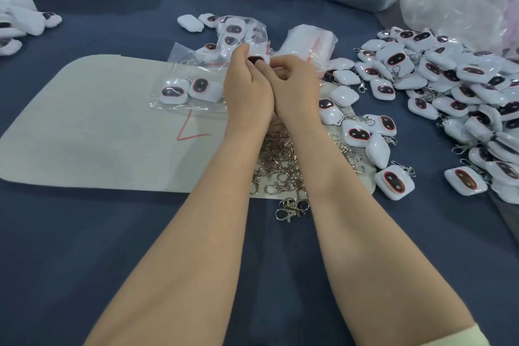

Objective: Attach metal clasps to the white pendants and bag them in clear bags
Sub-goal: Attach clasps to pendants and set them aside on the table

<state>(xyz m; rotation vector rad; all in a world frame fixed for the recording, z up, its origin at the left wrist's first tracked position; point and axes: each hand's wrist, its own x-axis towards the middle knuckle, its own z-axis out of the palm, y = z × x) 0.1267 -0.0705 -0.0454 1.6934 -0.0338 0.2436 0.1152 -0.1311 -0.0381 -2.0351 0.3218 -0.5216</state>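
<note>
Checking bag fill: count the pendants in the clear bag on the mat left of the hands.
2, both in the clear bag: the left pendant at its left end, the right pendant beside it, near the left hand, which covers the bag's right end; others may hide.

Two hands and two forearms are in view. The left hand [247,87] and the right hand [295,87] are uncovered, with slim fingers and smooth backs. Behind each hand the arm narrows, then widens steadily toward the elbow. The left forearm [196,233] is uncovered along all of its visible length behind the hand. The right forearm [365,233] is uncovered too, until a pale yellow-green sleeve [463,336] begins far behind the right hand, near the elbow. The sleeve's edge runs slantwise across the arm. Its cloth looks plain and smooth, and only a small corner shows.
</note>
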